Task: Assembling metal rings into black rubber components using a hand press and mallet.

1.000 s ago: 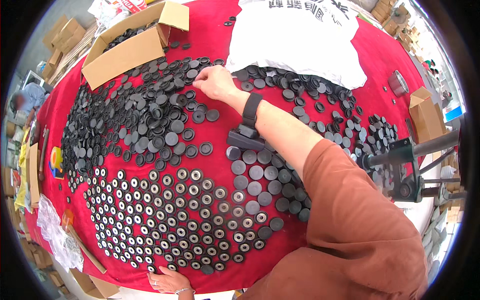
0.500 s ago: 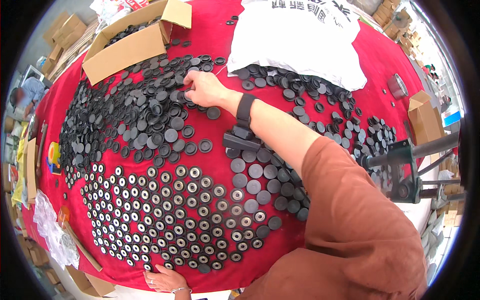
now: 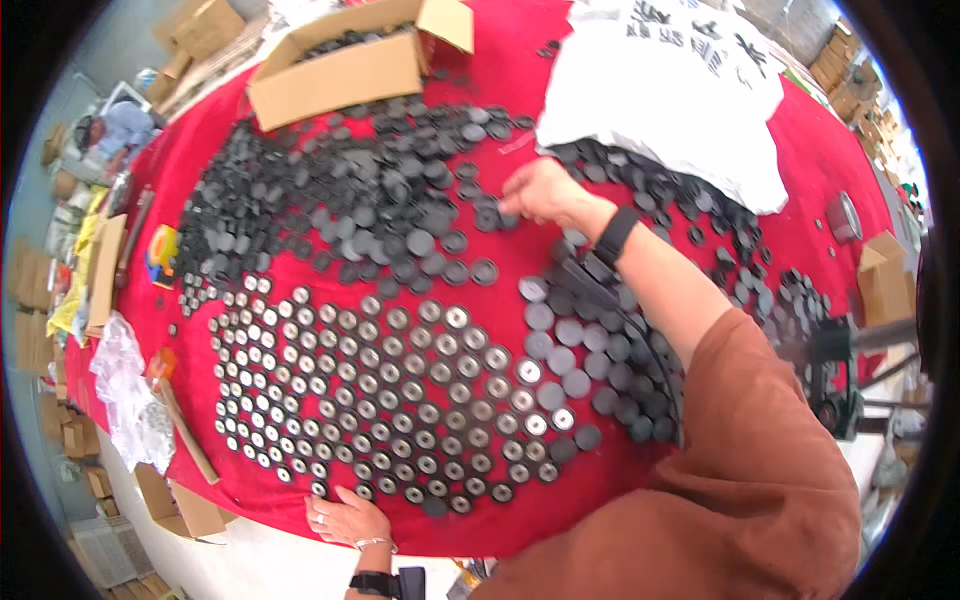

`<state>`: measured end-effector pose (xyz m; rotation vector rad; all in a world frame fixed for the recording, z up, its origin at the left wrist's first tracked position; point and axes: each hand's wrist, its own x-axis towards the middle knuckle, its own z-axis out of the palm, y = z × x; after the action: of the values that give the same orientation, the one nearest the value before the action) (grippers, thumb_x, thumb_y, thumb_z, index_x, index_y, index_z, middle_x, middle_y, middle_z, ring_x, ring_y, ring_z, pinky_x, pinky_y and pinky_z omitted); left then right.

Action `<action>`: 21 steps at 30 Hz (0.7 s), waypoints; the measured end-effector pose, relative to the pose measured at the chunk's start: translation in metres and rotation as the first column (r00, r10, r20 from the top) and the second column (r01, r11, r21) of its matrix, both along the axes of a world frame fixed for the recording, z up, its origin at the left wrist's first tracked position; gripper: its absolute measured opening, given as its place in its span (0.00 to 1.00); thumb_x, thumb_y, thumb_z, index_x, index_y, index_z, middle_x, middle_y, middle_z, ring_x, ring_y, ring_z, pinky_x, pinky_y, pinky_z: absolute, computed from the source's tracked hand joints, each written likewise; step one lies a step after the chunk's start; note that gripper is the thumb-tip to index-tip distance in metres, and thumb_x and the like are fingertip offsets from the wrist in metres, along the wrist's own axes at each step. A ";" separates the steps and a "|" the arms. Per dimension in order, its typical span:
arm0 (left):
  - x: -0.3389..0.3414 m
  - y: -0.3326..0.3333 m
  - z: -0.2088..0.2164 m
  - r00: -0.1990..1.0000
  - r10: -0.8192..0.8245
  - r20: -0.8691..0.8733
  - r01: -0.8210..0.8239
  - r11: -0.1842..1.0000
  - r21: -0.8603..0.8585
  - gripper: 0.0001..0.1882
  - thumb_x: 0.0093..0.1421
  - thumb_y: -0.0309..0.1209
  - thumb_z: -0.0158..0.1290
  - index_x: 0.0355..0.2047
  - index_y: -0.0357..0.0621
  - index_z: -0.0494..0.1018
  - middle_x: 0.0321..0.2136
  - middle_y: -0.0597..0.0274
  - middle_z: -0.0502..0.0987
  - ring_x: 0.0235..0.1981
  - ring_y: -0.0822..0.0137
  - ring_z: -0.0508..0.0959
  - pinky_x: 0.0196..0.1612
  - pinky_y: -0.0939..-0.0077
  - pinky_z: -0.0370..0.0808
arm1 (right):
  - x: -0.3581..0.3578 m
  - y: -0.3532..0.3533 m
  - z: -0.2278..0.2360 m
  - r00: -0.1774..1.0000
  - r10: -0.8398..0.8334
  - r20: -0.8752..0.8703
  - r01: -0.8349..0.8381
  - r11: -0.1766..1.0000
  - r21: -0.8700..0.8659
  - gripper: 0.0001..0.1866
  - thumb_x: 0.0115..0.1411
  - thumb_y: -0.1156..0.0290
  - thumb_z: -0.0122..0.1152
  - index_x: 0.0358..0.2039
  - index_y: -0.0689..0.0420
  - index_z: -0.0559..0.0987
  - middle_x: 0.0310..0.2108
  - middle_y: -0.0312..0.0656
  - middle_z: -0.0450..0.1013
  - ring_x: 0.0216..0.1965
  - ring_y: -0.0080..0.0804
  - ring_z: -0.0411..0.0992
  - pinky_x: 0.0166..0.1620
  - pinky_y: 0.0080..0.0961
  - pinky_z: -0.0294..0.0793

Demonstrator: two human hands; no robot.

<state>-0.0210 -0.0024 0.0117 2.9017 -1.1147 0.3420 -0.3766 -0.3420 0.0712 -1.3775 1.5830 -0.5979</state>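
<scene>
The left hand (image 3: 347, 517) lies with fingers spread at the near edge of the red-covered table (image 3: 825, 140), beside rows of metal-centred black caps (image 3: 388, 408). Farther in, the right hand (image 3: 510, 198), fingers bent, meets loose black caps (image 3: 365, 215); I cannot tell whether it grips one.

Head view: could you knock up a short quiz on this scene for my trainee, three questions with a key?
1. Which is nearest the right hand? (a) metal tin (b) dark discs (c) clear plastic
2. Fill in: the carton stands to the ____ of the white sack.
3. True or false: the left hand rests on the sack.

Key: 1. b. 2. left. 3. False; it lies at the near edge of the cloth.
</scene>
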 end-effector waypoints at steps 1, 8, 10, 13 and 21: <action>0.003 -0.007 -0.002 0.999 0.008 0.031 -0.008 1.000 -0.009 0.25 0.58 0.42 0.44 0.48 0.33 0.61 0.50 0.47 0.63 0.52 0.49 0.61 0.49 0.53 0.61 | -0.010 -0.003 0.001 0.979 0.188 -0.080 -0.196 0.974 -0.109 0.12 0.47 0.75 0.64 0.34 0.65 0.79 0.15 0.37 0.68 0.14 0.20 0.62 0.15 0.20 0.61; 0.021 -0.002 -0.007 0.984 0.100 0.146 -0.120 0.984 0.130 0.26 0.60 0.48 0.41 0.46 0.37 0.64 0.45 0.52 0.66 0.46 0.49 0.65 0.43 0.52 0.66 | -0.022 0.108 0.032 0.911 -0.111 0.398 -0.014 0.954 0.298 0.10 0.54 0.72 0.61 0.34 0.64 0.75 0.23 0.37 0.72 0.22 0.22 0.72 0.27 0.17 0.77; 0.032 0.001 -0.021 0.980 0.027 0.196 -0.038 0.998 0.050 0.26 0.59 0.52 0.40 0.42 0.39 0.65 0.42 0.52 0.67 0.46 0.48 0.66 0.39 0.49 0.68 | -0.027 0.142 0.036 0.915 -0.130 0.382 -0.007 0.941 0.337 0.07 0.54 0.74 0.59 0.30 0.64 0.73 0.23 0.38 0.71 0.22 0.24 0.74 0.23 0.18 0.77; 0.020 -0.003 -0.009 0.990 0.081 0.118 -0.098 0.984 0.148 0.28 0.60 0.51 0.39 0.46 0.37 0.64 0.46 0.52 0.66 0.44 0.49 0.66 0.42 0.53 0.65 | -0.027 0.184 0.030 0.950 -0.050 0.309 -0.034 0.965 0.258 0.10 0.56 0.77 0.56 0.36 0.69 0.70 0.26 0.42 0.73 0.23 0.26 0.75 0.24 0.19 0.77; 0.021 -0.001 -0.012 0.991 0.083 0.106 -0.092 0.992 0.084 0.30 0.58 0.54 0.38 0.44 0.38 0.66 0.45 0.51 0.67 0.46 0.47 0.66 0.42 0.50 0.65 | -0.012 0.240 0.023 0.984 0.167 -0.068 -0.174 0.977 -0.123 0.09 0.54 0.71 0.58 0.34 0.62 0.76 0.24 0.40 0.76 0.25 0.23 0.75 0.28 0.22 0.74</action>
<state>0.0000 -0.0033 -0.0003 3.0497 -1.0435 0.4596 -0.3885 -0.1025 0.0947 -1.6210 1.4731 -0.5686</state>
